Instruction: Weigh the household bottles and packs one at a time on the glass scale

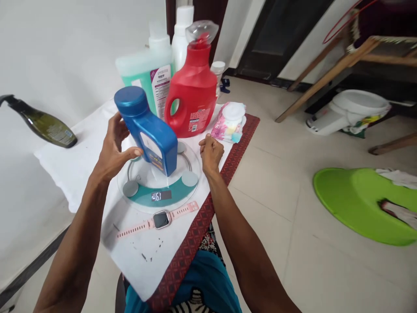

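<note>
Blue bottle (153,139): on the round scale (178,190).
Left hand (112,150): thumb and fingers around the bottle's side; can't tell if it squeezes.
Right hand (212,154): curled up beside the scale, nothing seen in it.
Step now: weighing, I think.
Next move needs: a steady left hand, no tipping.

Against your left hand (114,147), the bottle (148,134) is shining in smooth, glossy plastic. Below your grip, the scale (167,190) is looking clear and glassy. Beyond it, the red jug (197,78) is showing smooth plastic; nearer you, the strap (174,214) is looking matt and rubbery, the cloth (137,267) matt.
</note>
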`<state>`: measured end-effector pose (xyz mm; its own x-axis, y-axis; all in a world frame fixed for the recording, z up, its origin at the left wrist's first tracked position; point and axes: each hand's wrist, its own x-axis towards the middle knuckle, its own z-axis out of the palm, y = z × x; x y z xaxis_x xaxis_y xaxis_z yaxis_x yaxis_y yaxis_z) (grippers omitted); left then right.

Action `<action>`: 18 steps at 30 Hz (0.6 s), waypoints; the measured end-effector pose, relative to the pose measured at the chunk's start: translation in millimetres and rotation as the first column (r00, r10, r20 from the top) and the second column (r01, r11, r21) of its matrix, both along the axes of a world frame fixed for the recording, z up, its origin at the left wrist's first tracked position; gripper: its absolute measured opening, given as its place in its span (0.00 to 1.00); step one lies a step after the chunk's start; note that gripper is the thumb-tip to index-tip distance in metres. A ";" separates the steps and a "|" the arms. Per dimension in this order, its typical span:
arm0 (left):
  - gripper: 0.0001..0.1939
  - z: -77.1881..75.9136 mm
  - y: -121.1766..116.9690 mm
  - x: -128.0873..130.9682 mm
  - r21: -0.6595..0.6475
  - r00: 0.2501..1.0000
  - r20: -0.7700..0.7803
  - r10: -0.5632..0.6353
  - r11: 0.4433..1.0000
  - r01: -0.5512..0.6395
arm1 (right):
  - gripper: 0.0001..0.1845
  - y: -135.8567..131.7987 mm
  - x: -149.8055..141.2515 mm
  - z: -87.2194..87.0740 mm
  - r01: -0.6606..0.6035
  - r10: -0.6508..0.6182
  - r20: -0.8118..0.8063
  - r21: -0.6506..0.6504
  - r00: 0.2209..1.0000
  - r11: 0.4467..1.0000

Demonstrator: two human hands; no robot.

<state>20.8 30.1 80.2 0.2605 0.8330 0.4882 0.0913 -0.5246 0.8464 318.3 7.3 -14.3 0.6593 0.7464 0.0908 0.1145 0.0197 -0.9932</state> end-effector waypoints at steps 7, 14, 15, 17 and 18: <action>0.48 -7.3 7.1 18.7 -0.116 0.999 0.025 -0.037 0.992 0.040 | 0.37 -48.2 -15.4 35.9 -0.308 0.301 0.067 0.230 0.951 0.923; 0.45 -21.0 15.6 -10.2 -0.247 0.936 0.133 0.326 0.925 -0.287 | 0.52 -71.5 -76.1 82.4 -0.496 0.402 0.375 0.198 0.835 0.845; 0.46 -25.9 17.2 -15.4 -0.260 0.906 0.120 0.405 0.894 -0.365 | 0.46 -68.6 -82.0 82.0 -0.486 0.395 0.377 0.187 0.838 0.854; 0.48 -38.3 20.5 -25.4 -0.262 0.838 0.090 0.538 0.824 -0.502 | 0.35 -63.3 -90.5 79.0 -0.442 0.365 0.345 0.177 0.865 0.879; 0.49 -45.1 22.1 -29.8 -0.258 0.805 0.066 0.590 0.789 -0.557 | 0.32 -61.5 -93.4 77.4 -0.415 0.347 0.316 0.181 0.883 0.892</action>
<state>-9.1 52.1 35.1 -0.3543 0.8946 0.2723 0.1930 -0.2149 0.9574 224.9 -54.2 63.0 0.2528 0.8679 0.4277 0.3105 0.3459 -0.8854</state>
